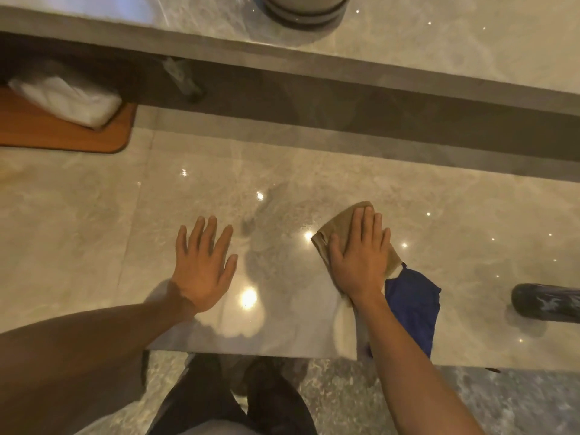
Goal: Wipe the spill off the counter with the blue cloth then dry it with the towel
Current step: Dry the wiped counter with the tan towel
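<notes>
My right hand (361, 255) lies flat, fingers together, pressing a folded tan towel (340, 224) onto the glossy marble counter (94, 215). The blue cloth (414, 306) lies crumpled just right of my right wrist, near the counter's front edge, partly hanging toward it. A dull wet smear (273, 215) shows on the marble between my hands, just left of the towel. My left hand (204, 265) rests palm down on the counter with fingers spread, holding nothing.
A dark bottle (546, 304) lies on its side at the right edge. A wooden board (56, 136) with a white plastic bag (67, 97) sits back left. A raised ledge (408, 58) with a round grey base (306, 11) runs behind. The floor and my shoes show below.
</notes>
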